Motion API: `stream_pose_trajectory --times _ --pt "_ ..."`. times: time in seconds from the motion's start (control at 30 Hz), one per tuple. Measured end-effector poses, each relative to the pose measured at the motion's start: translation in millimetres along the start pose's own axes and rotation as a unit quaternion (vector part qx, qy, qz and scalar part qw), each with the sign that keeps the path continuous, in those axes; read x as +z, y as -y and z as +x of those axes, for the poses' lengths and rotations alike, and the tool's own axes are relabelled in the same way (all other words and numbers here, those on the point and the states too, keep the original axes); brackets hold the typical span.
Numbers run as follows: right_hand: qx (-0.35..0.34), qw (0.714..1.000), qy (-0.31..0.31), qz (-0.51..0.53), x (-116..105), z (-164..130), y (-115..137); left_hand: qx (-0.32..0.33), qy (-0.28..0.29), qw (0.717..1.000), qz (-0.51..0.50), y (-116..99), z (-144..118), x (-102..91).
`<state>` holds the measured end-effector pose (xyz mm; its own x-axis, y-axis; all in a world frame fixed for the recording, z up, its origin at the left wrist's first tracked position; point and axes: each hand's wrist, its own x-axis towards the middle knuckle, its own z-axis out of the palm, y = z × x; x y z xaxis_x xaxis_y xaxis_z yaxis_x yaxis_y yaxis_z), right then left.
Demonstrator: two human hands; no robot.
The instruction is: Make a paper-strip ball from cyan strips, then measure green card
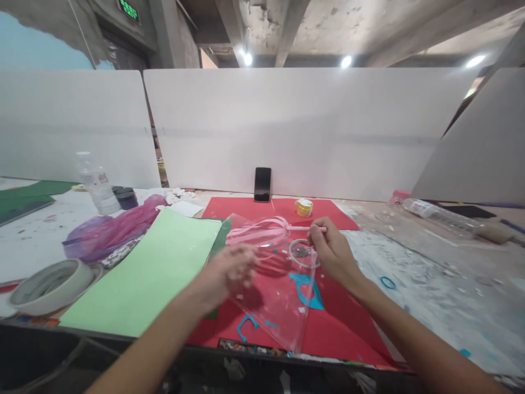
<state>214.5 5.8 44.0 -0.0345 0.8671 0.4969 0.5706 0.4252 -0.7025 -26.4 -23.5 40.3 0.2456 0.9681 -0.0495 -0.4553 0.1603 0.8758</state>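
White partition boards back a cluttered work table under concrete beams. A clear plastic sheet lies tilted over a red paper sheet, with pink paper strips fanned across its far end. The left hand rests on the sheet's left edge; it is blurred, so I cannot tell how its fingers are set. The right hand pinches the end of one pink strip between thumb and fingertips, just beyond a clear tape ring. Blue paper cut-outs lie beneath the plastic. A light green sheet lies left, a masking tape roll beyond it. A phone leans against the partition; a yellow jar stands nearby.
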Motion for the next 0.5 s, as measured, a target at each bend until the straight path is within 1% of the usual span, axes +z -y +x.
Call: stream_pose_trajectory --times 0.03,0.07,0.1,0.13,0.17,0.2,0.27,0.3,0.33,0.43,0.5 --pt "0.001 1.000 0.003 0.005 -1.3 1.3 -1.6 0.052 -0.052 0.993 0.088 -12.9 5.5 -20.3" --pt "0.003 1.000 0.009 0.008 -1.9 3.0 -3.4 0.114 -0.106 0.970 0.184 -24.1 12.7 -39.0" --pt "0.005 1.000 0.015 0.011 -1.7 4.9 -5.5 0.136 -0.124 0.943 0.278 -32.7 20.6 -55.1" --pt "0.007 1.000 0.021 0.013 -0.8 7.1 -7.9 0.132 -0.128 0.921 0.344 -38.3 28.3 -67.9" --pt "0.009 0.999 0.024 0.018 0.5 9.6 -10.5 0.113 -0.104 0.908 0.389 -40.8 35.4 -77.1" --pt "0.012 0.999 0.027 0.028 2.2 12.3 -13.0 0.094 -0.063 0.901 0.419 -40.6 41.7 -82.7" --pt "0.016 0.998 0.027 0.059 5.5 17.6 -17.1 0.066 0.015 0.896 0.438 -35.4 52.5 -85.1" --pt "0.021 0.996 0.029 0.077 6.6 20.0 -18.3 0.062 0.040 0.897 0.437 -32.0 57.7 -83.3" --pt "0.027 0.995 0.031 0.094 7.3 22.1 -18.9 0.061 0.052 0.899 0.432 -29.0 63.0 -80.6" --pt "0.046 0.988 0.036 0.140 6.7 26.4 -19.7 0.068 0.045 0.913 0.401 -23.4 80.3 -72.0" --pt "0.063 0.982 0.037 0.176 5.2 28.0 -22.4 0.073 0.026 0.928 0.365 -20.4 90.6 -68.7"
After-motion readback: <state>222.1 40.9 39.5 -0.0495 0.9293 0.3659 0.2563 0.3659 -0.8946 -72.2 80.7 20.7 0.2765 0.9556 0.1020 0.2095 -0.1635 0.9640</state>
